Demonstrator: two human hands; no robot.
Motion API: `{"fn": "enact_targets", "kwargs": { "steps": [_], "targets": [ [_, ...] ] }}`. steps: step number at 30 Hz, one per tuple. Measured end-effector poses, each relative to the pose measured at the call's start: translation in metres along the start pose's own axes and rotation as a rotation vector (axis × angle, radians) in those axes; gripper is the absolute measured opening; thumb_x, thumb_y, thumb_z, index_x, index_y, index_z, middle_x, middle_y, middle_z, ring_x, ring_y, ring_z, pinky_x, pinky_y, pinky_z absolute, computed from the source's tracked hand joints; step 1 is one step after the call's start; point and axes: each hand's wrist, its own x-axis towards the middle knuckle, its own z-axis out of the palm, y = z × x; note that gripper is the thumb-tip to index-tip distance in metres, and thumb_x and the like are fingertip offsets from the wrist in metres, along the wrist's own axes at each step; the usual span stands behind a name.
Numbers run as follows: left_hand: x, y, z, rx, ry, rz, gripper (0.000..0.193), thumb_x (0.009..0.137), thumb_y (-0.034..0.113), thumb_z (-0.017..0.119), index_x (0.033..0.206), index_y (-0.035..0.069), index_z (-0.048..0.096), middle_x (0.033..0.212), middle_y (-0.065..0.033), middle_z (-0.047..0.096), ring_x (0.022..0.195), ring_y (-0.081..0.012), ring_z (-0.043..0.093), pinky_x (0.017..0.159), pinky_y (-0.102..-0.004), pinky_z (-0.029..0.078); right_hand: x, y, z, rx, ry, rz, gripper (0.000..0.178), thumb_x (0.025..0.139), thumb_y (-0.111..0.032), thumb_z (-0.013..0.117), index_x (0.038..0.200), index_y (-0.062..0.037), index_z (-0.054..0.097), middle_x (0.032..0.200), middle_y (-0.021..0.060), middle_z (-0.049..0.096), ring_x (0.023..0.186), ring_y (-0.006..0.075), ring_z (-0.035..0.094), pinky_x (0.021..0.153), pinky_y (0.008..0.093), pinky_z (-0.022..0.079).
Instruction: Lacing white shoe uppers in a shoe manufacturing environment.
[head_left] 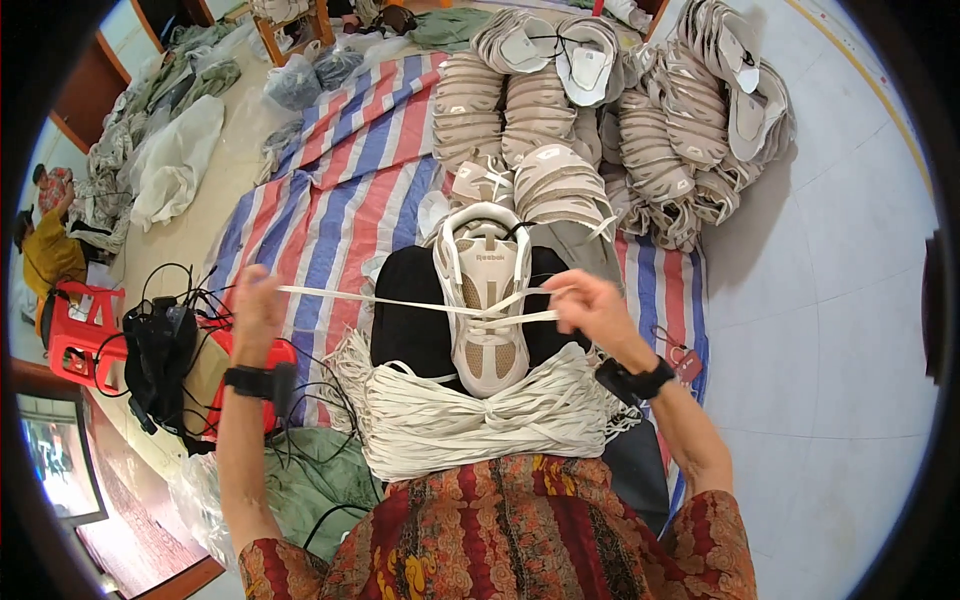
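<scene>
A beige shoe upper (490, 350) lies in front of me with its toe toward me, over a black pad (408, 320). A cream shoelace (370, 298) runs through its lower eyelets. Off to the left, my left hand (259, 305) is closed on one end of the lace, which stretches taut across to the upper. Just right of the upper, my right hand (588, 303) pinches the lace near its other side. A thick bundle of cream shoelaces (480, 420) lies across my lap, below the toe.
Stacks of beige shoe uppers (530, 110) stand beyond, with more stacks (690, 120) at the far right. Striped plastic sheeting (330, 170) covers the floor. Red stools (85, 335) and a black bag with cables (160, 350) are at left. A person (50, 245) sits at far left.
</scene>
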Motion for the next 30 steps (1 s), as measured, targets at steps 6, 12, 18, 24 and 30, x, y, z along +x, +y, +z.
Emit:
{"fn": "enact_targets", "kwargs": {
  "steps": [6, 12, 18, 24, 30],
  "targets": [
    [0.004, 0.048, -0.16, -0.11, 0.514, 0.269, 0.013, 0.081, 0.008, 0.058, 0.073, 0.011, 0.049, 0.056, 0.0047, 0.041, 0.041, -0.0037, 0.035, 0.035, -0.0184, 0.024, 0.027, 0.022, 0.027, -0.657, -0.021, -0.648, 0.026, 0.069, -0.004, 0.061, 0.096, -0.0044, 0.058, 0.081, 0.0068, 0.052, 0.079, 0.0226, 0.049, 0.069, 0.0311, 0.042],
    [0.02, -0.019, -0.045, 0.977, -0.025, 0.267, 0.017, 0.081, 0.015, 0.057, 0.089, 0.0, 0.056, 0.075, -0.0067, 0.056, 0.074, -0.0165, 0.055, 0.066, -0.0281, 0.044, 0.027, 0.014, 0.031, -1.056, 0.089, -0.708, 0.022, 0.067, -0.005, 0.064, 0.088, -0.0065, 0.057, 0.084, 0.0075, 0.048, 0.079, 0.022, 0.049, 0.07, 0.0323, 0.041],
    [-0.034, -0.039, 0.137, 0.904, -0.507, 0.785, 0.03, 0.074, 0.016, 0.067, 0.097, 0.001, 0.055, 0.088, -0.015, 0.058, 0.082, -0.0314, 0.054, 0.072, -0.0363, 0.043, 0.032, 0.0, 0.039, -0.977, -0.053, -0.925, 0.021, 0.07, -0.009, 0.063, 0.088, -0.0052, 0.054, 0.077, 0.0072, 0.052, 0.076, 0.0205, 0.053, 0.065, 0.0306, 0.041],
    [-0.058, -0.037, 0.178, 1.051, -0.703, 0.414, 0.027, 0.075, 0.023, 0.068, 0.081, 0.0, 0.055, 0.064, -0.0113, 0.057, 0.063, -0.0222, 0.056, 0.055, -0.0334, 0.042, 0.028, -0.017, 0.021, -0.391, -0.181, 0.104, 0.022, 0.076, -0.018, 0.065, 0.083, 0.0009, 0.054, 0.058, 0.0015, 0.052, 0.051, 0.0096, 0.045, 0.047, 0.0259, 0.036],
    [-0.046, -0.028, 0.177, 0.81, -0.586, 0.479, 0.022, 0.075, 0.02, 0.069, 0.074, 0.0, 0.059, 0.052, -0.0088, 0.051, 0.045, -0.012, 0.045, 0.044, -0.029, 0.036, 0.031, -0.01, 0.015, -0.473, 0.003, -0.148, 0.02, 0.078, -0.017, 0.065, 0.07, 0.0, 0.058, 0.056, -0.0036, 0.046, 0.052, 0.0043, 0.037, 0.046, 0.0222, 0.03]
  ]
}}
